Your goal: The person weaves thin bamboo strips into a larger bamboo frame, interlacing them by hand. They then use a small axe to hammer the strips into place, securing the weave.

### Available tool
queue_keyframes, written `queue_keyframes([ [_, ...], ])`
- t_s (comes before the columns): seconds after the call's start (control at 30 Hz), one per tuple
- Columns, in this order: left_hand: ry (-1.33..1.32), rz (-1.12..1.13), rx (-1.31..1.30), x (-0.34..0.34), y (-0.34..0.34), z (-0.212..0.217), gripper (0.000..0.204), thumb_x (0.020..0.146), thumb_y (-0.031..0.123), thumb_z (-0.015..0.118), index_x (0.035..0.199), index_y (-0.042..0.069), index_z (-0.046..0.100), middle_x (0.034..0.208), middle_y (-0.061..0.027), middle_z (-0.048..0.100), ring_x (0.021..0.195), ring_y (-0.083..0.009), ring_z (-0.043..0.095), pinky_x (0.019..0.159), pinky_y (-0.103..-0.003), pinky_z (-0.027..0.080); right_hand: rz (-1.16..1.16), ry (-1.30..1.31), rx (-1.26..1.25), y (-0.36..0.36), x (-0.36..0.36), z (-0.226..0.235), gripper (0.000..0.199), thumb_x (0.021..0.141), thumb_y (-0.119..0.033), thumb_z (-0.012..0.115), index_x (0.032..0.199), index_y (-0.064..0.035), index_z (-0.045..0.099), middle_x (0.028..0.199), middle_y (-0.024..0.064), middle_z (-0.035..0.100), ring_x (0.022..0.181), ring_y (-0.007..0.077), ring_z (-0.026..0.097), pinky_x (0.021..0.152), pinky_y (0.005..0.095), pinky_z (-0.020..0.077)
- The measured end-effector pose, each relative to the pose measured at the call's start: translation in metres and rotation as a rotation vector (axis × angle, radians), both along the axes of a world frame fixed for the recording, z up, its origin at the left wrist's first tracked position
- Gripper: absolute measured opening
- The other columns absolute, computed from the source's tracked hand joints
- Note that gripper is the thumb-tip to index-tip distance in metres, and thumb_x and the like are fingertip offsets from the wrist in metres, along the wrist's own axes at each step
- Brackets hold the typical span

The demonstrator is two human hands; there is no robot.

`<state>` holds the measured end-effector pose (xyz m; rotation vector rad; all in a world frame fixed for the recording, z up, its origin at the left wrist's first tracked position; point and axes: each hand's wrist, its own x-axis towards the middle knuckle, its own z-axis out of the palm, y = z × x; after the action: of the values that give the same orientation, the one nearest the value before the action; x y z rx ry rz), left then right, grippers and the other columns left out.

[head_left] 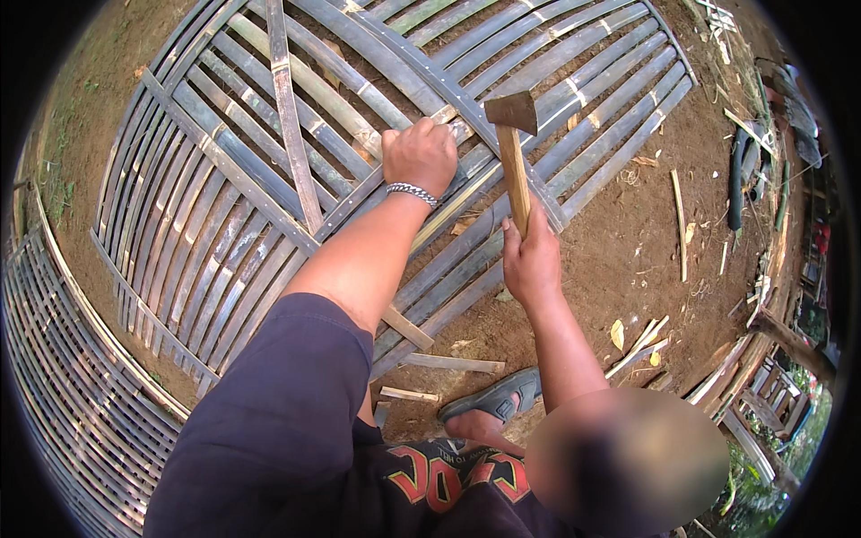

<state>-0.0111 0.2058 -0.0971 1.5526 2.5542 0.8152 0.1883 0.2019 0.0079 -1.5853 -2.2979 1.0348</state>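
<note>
A large panel of split bamboo slats [556, 85] lies on the ground before me, crossed by nailed strips. My left hand [420, 157], with a chain bracelet at the wrist, is closed in a fist over a joint where strips cross. A dark piece shows beside its fingers, but what it grips is hidden. To its right, my right hand [532, 260] wraps round the wooden handle of a small hatchet [513, 161]. The rusty, flared metal head points away from me, above the panel's edge strip.
At the left lies another slatted bamboo panel [76, 394]. A loose strip [291, 108] slants across the main panel. Cut bamboo sticks [679, 224] and leaves litter the brown dirt on the right. My sandalled foot [493, 403] stands close to the panel's near end. Wooden poles [794, 345] line the right side.
</note>
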Motion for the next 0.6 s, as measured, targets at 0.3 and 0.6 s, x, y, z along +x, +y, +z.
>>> queue_keyframes([
  [0.3,-0.239,0.337,0.125,-0.031,0.002,0.006,0.024,0.097,0.026,0.059,0.103,0.012,0.077,0.101,-0.0116,0.073,0.094,-0.0306,0.069,0.084,-0.043,0.048,-0.043,-0.019,-0.031,-0.03,0.042,0.014,0.052,0.1,-0.015,0.06,0.149,-0.0086,0.043,0.117,0.0297,0.066,0.103,0.051,0.065,0.086,0.0555,0.053],
  [0.6,-0.002,0.144,-0.195,-0.041,0.0,0.003,0.021,0.096,0.022,0.057,0.111,0.013,0.068,0.099,-0.0098,0.074,0.093,-0.0291,0.07,0.085,-0.047,0.044,0.077,-0.014,-0.069,-0.02,0.032,-0.01,0.052,0.101,-0.016,0.06,0.149,-0.0072,0.042,0.123,0.0288,0.065,0.107,0.0501,0.065,0.088,0.0541,0.0533],
])
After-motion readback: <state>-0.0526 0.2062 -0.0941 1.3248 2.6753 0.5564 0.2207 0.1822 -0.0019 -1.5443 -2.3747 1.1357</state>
